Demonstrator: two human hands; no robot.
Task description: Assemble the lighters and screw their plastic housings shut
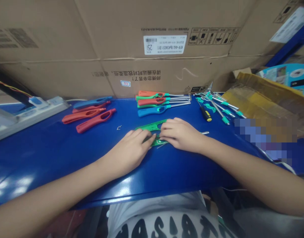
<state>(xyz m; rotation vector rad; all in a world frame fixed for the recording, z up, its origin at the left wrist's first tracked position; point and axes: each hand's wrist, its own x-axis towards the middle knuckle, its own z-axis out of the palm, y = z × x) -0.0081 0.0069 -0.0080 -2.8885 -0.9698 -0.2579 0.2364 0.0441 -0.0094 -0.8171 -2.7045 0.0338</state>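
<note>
A green plastic lighter handle (152, 126) lies on the blue table (67, 155), with a thin metal tube (204, 133) sticking out to its right. My left hand (132, 148) presses on the handle's near left end, fingers bent down over it. My right hand (181, 134) covers the handle's right part, fingers curled on it. Both hands touch the same piece.
Red and blue handle shells (92, 115) lie at the left. Finished lighters (161, 102) are stacked at the back middle. Metal tubes with teal parts (221, 107) and a screwdriver (205, 113) lie at the right. A power strip (30, 110) sits far left. Cardboard boxes (152, 49) wall the back.
</note>
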